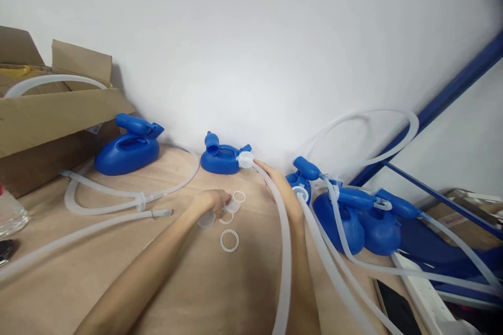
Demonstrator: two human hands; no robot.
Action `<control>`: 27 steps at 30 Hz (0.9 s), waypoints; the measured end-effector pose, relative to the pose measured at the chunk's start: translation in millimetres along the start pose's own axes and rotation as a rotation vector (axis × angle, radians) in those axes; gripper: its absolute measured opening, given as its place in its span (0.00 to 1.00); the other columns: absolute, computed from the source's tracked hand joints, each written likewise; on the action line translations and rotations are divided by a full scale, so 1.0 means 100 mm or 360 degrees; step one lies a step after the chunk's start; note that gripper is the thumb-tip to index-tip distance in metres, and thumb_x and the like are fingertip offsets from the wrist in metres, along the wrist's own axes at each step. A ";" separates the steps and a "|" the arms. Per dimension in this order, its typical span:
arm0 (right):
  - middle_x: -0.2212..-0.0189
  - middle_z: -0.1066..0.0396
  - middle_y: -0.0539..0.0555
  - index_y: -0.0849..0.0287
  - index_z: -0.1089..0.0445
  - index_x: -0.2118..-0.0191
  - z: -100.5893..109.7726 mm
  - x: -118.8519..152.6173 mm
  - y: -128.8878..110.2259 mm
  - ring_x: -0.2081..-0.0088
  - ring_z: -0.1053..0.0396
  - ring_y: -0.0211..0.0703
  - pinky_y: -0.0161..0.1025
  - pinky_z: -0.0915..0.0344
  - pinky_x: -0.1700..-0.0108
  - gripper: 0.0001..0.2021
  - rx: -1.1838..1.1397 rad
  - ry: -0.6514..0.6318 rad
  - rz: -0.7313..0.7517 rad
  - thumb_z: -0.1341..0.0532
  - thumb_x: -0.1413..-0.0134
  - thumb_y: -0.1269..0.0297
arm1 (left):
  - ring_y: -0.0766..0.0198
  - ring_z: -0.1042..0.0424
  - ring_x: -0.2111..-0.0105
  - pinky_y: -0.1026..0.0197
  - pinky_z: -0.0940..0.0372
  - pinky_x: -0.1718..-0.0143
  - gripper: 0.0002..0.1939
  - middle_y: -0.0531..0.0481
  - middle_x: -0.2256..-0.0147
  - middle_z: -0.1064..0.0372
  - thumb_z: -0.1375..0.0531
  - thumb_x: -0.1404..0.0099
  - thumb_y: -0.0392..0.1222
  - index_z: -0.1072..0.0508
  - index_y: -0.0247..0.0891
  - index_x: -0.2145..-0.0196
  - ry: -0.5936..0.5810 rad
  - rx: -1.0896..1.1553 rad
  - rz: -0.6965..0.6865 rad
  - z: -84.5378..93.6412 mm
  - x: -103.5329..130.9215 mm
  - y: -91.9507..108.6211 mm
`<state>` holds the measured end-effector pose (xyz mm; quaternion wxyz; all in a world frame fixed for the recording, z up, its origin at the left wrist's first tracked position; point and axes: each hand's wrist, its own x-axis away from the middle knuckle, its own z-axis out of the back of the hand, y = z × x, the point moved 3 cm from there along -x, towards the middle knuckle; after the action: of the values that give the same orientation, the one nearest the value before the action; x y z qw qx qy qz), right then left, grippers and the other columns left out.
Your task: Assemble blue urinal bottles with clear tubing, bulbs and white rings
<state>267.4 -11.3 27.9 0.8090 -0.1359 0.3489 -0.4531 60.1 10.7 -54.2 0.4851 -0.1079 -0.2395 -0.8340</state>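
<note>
My right hand [276, 180] is closed around the end of a translucent white hose [283, 241], just behind its round white cap [245, 159]. The cap is beside the spout of a blue plastic urinal bottle [220, 163] standing against the wall; I cannot tell whether they touch. Fingertips together, my left hand [217, 201] reaches down to the tabletop and pinches a small translucent cap [234, 205]. Around it lie a white ring [229, 231], more thin rings and a clear disc [206, 219].
Another blue bottle [128, 156] stands left by an open cardboard box [58, 115]. Several blue bottles with hoses crowd the right, including one round bottle [341, 225]. Loose hose [98, 209] crosses the left tabletop. A phone [396, 306] and white power strip [426, 293] lie right.
</note>
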 end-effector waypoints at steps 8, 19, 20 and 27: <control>0.39 0.28 0.62 0.48 0.36 0.34 0.17 0.19 0.23 0.58 0.18 0.53 0.43 0.21 0.67 0.29 -0.1348 0.0058 -0.0516 0.42 0.36 0.42 | 0.51 0.26 0.52 0.55 0.32 0.53 0.17 0.41 0.49 0.24 0.38 0.38 0.38 0.25 0.41 0.51 0.0334 0.0024 0.0066 0.19 0.02 -0.55; 0.45 0.26 0.64 0.53 0.40 0.30 0.17 0.44 0.66 0.47 0.24 0.57 0.59 0.28 0.43 0.46 -0.0537 -0.0466 -0.0687 0.25 0.53 0.49 | 0.49 0.23 0.56 0.54 0.30 0.56 0.18 0.36 0.54 0.22 0.40 0.33 0.52 0.21 0.36 0.56 0.0145 0.0077 0.0344 0.22 0.18 -0.93; 0.43 0.27 0.65 0.52 0.45 0.28 0.14 0.45 0.69 0.44 0.26 0.58 0.60 0.29 0.41 0.49 -0.0449 -0.0432 -0.0685 0.26 0.52 0.48 | 0.46 0.23 0.52 0.53 0.30 0.53 0.21 0.34 0.50 0.23 0.42 0.32 0.53 0.22 0.35 0.52 0.0171 0.0075 0.0341 0.24 0.19 -0.92; 0.31 0.45 0.72 0.52 0.79 0.24 -0.30 0.02 0.61 0.34 0.37 0.58 0.61 0.36 0.36 0.58 -0.0419 -0.0031 -0.0571 0.36 0.42 0.40 | 0.49 0.29 0.42 0.58 0.34 0.44 0.39 0.41 0.36 0.34 0.36 0.40 0.59 0.34 0.45 0.34 0.0149 0.0115 0.0138 0.26 0.23 -0.62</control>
<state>286.2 23.5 -27.1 0.6942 -0.3045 0.3673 -0.5390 -6.5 32.2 -40.7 0.5350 -0.0614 -0.2418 -0.8072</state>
